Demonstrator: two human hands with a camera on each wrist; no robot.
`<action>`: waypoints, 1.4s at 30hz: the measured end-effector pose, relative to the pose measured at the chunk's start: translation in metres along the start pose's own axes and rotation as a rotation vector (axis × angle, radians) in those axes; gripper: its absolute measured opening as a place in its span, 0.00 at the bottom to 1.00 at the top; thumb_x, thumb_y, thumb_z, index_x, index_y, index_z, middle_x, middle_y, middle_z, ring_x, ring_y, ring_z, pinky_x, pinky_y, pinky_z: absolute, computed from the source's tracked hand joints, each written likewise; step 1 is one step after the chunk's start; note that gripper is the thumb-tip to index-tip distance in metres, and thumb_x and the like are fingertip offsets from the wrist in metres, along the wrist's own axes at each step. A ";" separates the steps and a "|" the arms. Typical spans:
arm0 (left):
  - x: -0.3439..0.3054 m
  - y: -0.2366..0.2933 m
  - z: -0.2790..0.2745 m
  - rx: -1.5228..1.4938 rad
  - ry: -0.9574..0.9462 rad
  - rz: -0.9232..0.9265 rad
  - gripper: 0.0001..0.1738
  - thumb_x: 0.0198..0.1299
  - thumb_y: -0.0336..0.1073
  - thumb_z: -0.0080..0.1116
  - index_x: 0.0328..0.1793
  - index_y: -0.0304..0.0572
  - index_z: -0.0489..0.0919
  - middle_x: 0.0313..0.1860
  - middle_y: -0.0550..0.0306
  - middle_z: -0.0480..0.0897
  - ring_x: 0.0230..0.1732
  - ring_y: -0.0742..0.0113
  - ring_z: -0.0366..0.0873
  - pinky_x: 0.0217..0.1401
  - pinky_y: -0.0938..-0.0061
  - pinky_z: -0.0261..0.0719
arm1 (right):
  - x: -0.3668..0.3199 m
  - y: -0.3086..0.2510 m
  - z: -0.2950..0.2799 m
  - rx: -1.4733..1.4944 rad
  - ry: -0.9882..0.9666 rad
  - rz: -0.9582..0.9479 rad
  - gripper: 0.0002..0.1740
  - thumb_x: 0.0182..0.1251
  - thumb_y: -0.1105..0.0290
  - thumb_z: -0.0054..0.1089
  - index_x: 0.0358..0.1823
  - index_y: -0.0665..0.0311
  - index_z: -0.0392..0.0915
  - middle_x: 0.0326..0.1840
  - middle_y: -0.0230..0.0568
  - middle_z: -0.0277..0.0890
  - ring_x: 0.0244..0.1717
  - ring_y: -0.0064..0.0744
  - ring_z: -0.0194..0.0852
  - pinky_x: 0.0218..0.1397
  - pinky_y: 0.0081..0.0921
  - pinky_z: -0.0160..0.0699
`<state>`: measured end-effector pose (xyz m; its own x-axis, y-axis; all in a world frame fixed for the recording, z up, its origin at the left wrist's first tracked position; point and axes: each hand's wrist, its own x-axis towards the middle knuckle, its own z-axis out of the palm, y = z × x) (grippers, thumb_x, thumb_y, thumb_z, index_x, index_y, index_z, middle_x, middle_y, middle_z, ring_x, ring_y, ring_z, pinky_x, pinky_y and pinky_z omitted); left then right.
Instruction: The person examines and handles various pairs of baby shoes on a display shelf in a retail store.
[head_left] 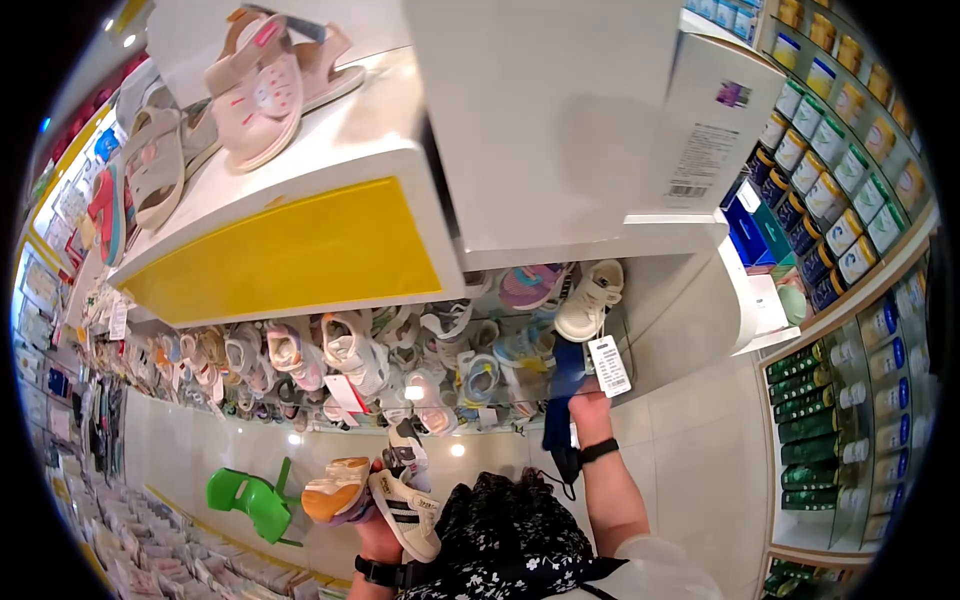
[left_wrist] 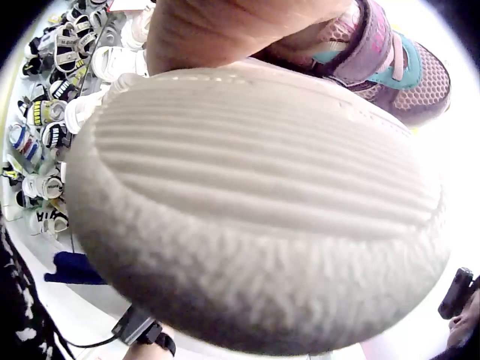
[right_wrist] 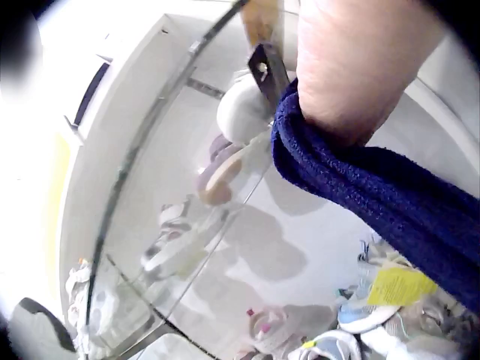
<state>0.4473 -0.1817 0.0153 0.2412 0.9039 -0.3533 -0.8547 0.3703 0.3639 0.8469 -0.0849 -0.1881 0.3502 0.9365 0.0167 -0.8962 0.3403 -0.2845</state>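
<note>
My left hand holds a pair of unlike children's shoes low in front of the body: a white sneaker with black stripes, and a purple sneaker with teal trim whose orange-and-white sole faces up in the head view. A pale ribbed sole fills the left wrist view and hides most of the fingers. At the glass shelf, my right hand grips a dark blue cloth, part of which hangs down. A white shoe with a hanging tag stands just above that hand.
Many children's shoes line the glass shelves beneath a white counter with a yellow panel. Sandals stand on top. A green chair is on the floor at left. Shelves of tins rise at right.
</note>
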 end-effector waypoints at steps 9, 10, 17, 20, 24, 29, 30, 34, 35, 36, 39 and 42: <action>-0.003 -0.018 0.028 0.064 0.032 0.022 0.23 0.64 0.56 0.55 0.58 0.52 0.78 0.59 0.58 0.78 0.62 0.54 0.72 0.68 0.54 0.67 | 0.039 -0.025 0.068 -0.217 0.402 -0.131 0.21 0.71 0.60 0.53 0.63 0.57 0.69 0.53 0.37 0.78 0.52 0.27 0.77 0.53 0.26 0.77; -0.005 -0.020 0.036 0.095 0.037 0.047 0.23 0.64 0.56 0.55 0.57 0.52 0.78 0.59 0.58 0.78 0.61 0.54 0.72 0.67 0.54 0.67 | 0.033 -0.024 0.057 -0.250 0.354 -0.155 0.21 0.71 0.58 0.51 0.61 0.58 0.71 0.53 0.36 0.79 0.53 0.29 0.77 0.55 0.28 0.77; 0.002 -0.029 0.045 0.093 0.003 0.016 0.23 0.66 0.56 0.53 0.57 0.51 0.79 0.60 0.58 0.78 0.62 0.54 0.73 0.68 0.55 0.67 | -0.010 -0.036 0.106 0.127 0.434 -0.100 0.19 0.72 0.55 0.44 0.51 0.58 0.78 0.52 0.34 0.82 0.52 0.35 0.81 0.56 0.30 0.77; 0.005 -0.032 0.035 0.098 0.022 0.016 0.23 0.65 0.56 0.53 0.57 0.51 0.79 0.60 0.59 0.78 0.63 0.54 0.73 0.69 0.54 0.67 | -0.028 -0.053 0.117 0.138 0.322 -0.017 0.25 0.71 0.58 0.38 0.60 0.64 0.74 0.59 0.41 0.78 0.61 0.42 0.74 0.68 0.37 0.68; 0.017 -0.032 0.022 0.047 -0.044 -0.057 0.25 0.65 0.57 0.53 0.59 0.51 0.79 0.60 0.58 0.79 0.63 0.54 0.72 0.69 0.53 0.67 | -0.062 -0.080 0.096 0.100 0.200 0.130 0.24 0.69 0.61 0.41 0.61 0.65 0.73 0.61 0.43 0.76 0.63 0.44 0.72 0.69 0.42 0.67; 0.016 -0.028 0.038 0.049 -0.012 -0.076 0.21 0.65 0.55 0.54 0.54 0.51 0.80 0.59 0.54 0.80 0.62 0.51 0.74 0.67 0.52 0.71 | -0.097 -0.124 0.175 -0.513 0.295 0.055 0.22 0.66 0.64 0.48 0.57 0.69 0.74 0.60 0.44 0.76 0.59 0.42 0.76 0.63 0.38 0.73; 0.017 -0.027 0.038 0.042 -0.042 -0.097 0.21 0.65 0.55 0.55 0.54 0.51 0.80 0.58 0.53 0.80 0.61 0.50 0.75 0.66 0.52 0.71 | -0.093 -0.126 0.189 -0.680 0.275 0.025 0.21 0.66 0.66 0.49 0.56 0.70 0.75 0.61 0.43 0.76 0.59 0.42 0.76 0.62 0.36 0.74; 0.024 -0.028 0.036 0.018 -0.110 -0.131 0.23 0.66 0.56 0.53 0.57 0.50 0.77 0.55 0.59 0.82 0.56 0.53 0.79 0.59 0.53 0.77 | -0.042 -0.113 0.245 -1.843 0.172 -0.464 0.16 0.64 0.69 0.57 0.50 0.71 0.78 0.58 0.47 0.73 0.56 0.50 0.73 0.55 0.36 0.76; 0.023 -0.026 0.038 -0.025 -0.143 -0.149 0.22 0.65 0.56 0.54 0.56 0.51 0.77 0.56 0.56 0.81 0.57 0.52 0.77 0.60 0.51 0.76 | -0.030 -0.109 0.253 -1.991 0.186 -0.462 0.15 0.64 0.69 0.58 0.48 0.69 0.79 0.57 0.46 0.74 0.55 0.49 0.74 0.54 0.36 0.76; 0.022 -0.026 0.037 -0.070 -0.174 -0.164 0.21 0.65 0.55 0.55 0.55 0.51 0.77 0.57 0.54 0.81 0.58 0.50 0.76 0.61 0.49 0.75 | -0.017 -0.104 0.257 -2.140 0.197 -0.456 0.13 0.64 0.68 0.58 0.47 0.67 0.81 0.56 0.45 0.74 0.54 0.48 0.74 0.54 0.37 0.76; 0.021 -0.026 0.016 -0.125 -0.098 -0.200 0.22 0.64 0.57 0.55 0.54 0.52 0.78 0.58 0.57 0.80 0.61 0.52 0.74 0.63 0.49 0.73 | 0.003 -0.093 0.242 -2.577 0.102 -0.382 0.12 0.61 0.66 0.61 0.44 0.63 0.83 0.53 0.42 0.74 0.53 0.48 0.73 0.52 0.38 0.77; 0.018 -0.028 0.027 -0.142 -0.081 -0.230 0.24 0.65 0.58 0.52 0.57 0.53 0.78 0.53 0.55 0.82 0.52 0.53 0.79 0.55 0.51 0.77 | 0.011 -0.081 0.216 -2.811 0.100 -0.348 0.11 0.59 0.67 0.63 0.42 0.60 0.83 0.51 0.38 0.73 0.53 0.46 0.70 0.52 0.39 0.78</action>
<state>0.4880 -0.1705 0.0216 0.4670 0.8160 -0.3405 -0.8278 0.5389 0.1560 0.8647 -0.0843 0.0421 0.3715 0.8901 0.2638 0.9252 -0.3785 -0.0258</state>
